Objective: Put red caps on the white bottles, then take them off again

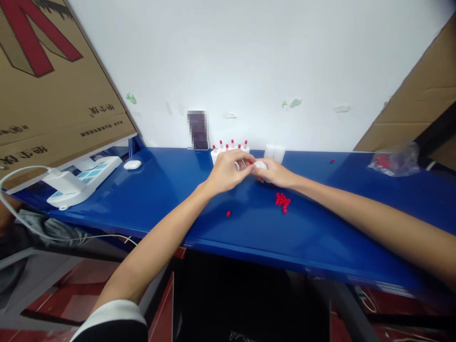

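Note:
My left hand (228, 170) and my right hand (274, 173) meet over the blue table (160, 199). My right hand is wrapped round a small white bottle (260, 165). My left hand pinches a small red cap (251, 162) at the bottle's top. Behind my hands stands a group of white bottles with red caps (230, 147). Two uncapped white bottles (274, 152) stand to their right. A small pile of red caps (282, 201) lies just in front of my right wrist, and one loose red cap (228, 213) lies nearer the front edge.
A white power strip with a plugged adapter (81, 180) and a small white oval object (132, 165) lie at the table's left. Cardboard boxes (46, 80) lean at both sides. A clear plastic bag with red bits (394, 161) sits far right. A dark phone (198, 130) leans on the wall.

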A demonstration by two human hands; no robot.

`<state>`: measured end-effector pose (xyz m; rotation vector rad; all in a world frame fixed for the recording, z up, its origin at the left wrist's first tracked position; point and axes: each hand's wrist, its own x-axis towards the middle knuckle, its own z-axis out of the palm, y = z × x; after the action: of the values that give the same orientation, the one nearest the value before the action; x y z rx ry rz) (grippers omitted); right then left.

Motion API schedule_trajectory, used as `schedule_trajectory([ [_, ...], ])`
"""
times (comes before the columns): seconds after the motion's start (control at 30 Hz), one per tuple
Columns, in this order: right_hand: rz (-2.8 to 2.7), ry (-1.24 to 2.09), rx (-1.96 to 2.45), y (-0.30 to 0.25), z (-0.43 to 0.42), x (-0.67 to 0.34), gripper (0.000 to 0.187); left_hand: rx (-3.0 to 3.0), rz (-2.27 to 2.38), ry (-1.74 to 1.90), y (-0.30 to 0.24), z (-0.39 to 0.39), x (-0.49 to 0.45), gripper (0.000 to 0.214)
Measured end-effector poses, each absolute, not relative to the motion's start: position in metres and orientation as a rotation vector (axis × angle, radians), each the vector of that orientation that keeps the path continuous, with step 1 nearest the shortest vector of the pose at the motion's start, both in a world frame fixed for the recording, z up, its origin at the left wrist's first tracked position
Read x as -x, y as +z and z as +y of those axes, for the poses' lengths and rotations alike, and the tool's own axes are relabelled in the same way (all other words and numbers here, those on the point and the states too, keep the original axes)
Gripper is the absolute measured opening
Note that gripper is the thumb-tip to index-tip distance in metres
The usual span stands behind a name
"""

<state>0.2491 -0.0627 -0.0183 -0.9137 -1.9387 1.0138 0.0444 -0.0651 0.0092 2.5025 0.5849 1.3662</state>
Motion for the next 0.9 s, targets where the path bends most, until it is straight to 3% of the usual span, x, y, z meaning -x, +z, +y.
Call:
schedule_trajectory([
  [0.2,-2.030,1.035,0.797,-0.015,-0.064,-0.253,0.044,-2.490,0.536,1.393,0.006,-0.069,-0.046,0.009],
  [0.4,-2.046,1.067,0.701,-0.017,-0.061,-0.253,0.066,-2.399,0.486,1.307,0.005,-0.074,-0.049,0.013],
  [0.7,-1.974,1.119,0.783,-0.018,-0.060,-0.248,0.061,-2.301,0.538,1.176,-0.004,-0.077,-0.055,0.024],
  [0.9,-2.031,1.024,0.776,-0.018,-0.061,-0.250,0.064,-2.573,0.493,1.227,-0.008,-0.068,-0.046,0.024],
])
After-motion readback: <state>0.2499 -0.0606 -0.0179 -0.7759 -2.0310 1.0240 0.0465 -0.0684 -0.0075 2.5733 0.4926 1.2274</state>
